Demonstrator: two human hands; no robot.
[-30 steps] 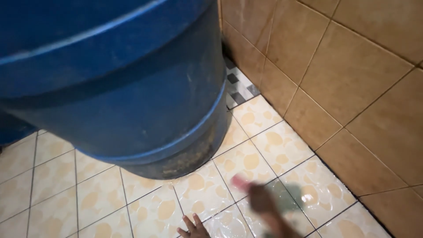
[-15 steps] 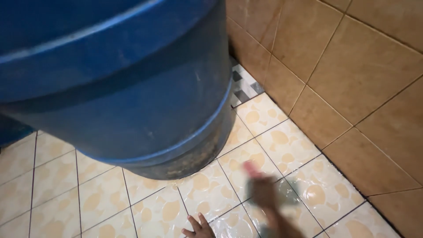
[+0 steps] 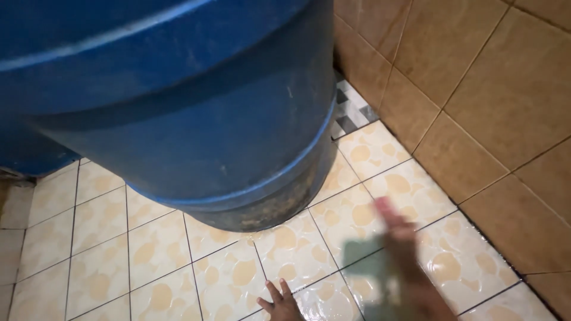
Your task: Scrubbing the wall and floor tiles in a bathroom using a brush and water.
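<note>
right hand (image 3: 410,261) is motion-blurred; it appears closed around a greenish scrub pad (image 3: 369,261) pressed to the wet floor tiles (image 3: 297,249), though the grip cannot be confirmed. left hand (image 3: 279,300) lies flat beside it, fingers spread, holding nothing. the blue drum (image 3: 178,119) stands just beyond both hands. judgement: use short overlapping strokes along the grout lines, weight braced on the left palm.

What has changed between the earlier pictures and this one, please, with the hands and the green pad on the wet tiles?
The right hand, blurred with motion, has swept the green pad to the right across the wet floor tiles, toward the brown wall. The view has also shifted slightly. The left hand stays flat on the tiles at the bottom edge, and the blue barrel stands where it was. Nothing was let go.
</note>
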